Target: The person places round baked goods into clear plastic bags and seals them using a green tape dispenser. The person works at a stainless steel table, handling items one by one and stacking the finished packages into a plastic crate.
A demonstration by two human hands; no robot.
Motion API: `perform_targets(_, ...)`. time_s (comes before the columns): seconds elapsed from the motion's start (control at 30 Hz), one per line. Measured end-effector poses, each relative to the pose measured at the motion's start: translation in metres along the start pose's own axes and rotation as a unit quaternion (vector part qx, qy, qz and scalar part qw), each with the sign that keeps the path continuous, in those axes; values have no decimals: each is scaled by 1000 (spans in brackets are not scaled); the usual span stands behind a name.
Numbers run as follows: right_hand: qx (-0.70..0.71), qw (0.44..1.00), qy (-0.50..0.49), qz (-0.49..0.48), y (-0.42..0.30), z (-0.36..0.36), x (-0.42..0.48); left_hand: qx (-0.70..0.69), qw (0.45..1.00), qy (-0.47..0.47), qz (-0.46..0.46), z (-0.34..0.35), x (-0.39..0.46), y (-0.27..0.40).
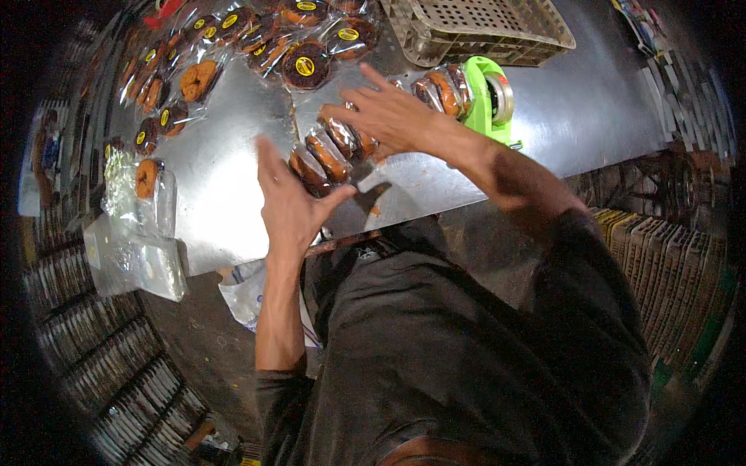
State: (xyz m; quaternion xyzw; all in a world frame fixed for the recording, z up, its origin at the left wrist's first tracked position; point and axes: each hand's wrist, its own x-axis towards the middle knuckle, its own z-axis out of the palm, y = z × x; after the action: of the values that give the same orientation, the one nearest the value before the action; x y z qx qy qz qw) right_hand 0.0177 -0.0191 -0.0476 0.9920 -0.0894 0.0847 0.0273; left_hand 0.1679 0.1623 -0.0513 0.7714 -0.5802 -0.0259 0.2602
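Observation:
A row of plastic-wrapped doughnuts (328, 155) stands on edge on a metal tabletop (233, 151). My left hand (285, 204) is at the row's near-left end, fingers up and thumb stretched out, holding nothing; it is slightly blurred. Over the row's far part reaches my right hand (387, 113), fingers spread; whether it touches the wrappers is hard to tell, and it hides some of them. More wrapped doughnuts (443, 92) stand just past my right wrist, against a lime-green tape dispenser (481, 99) holding a tape roll (502, 100).
Wrapped chocolate-topped doughnuts (306, 65) with yellow stickers crowd the far left. A plastic crate (478, 29) sits at the back. Clear plastic bags (145, 262) overhang the near-left edge, beside a single doughnut (146, 177). Stacked crates (664, 279) stand at right.

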Motion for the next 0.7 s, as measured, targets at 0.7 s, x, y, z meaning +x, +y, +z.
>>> perform_targets(0.7, 399, 889, 115, 192, 296, -161, -76, -73, 965, -17, 253, 68, 339, 202)
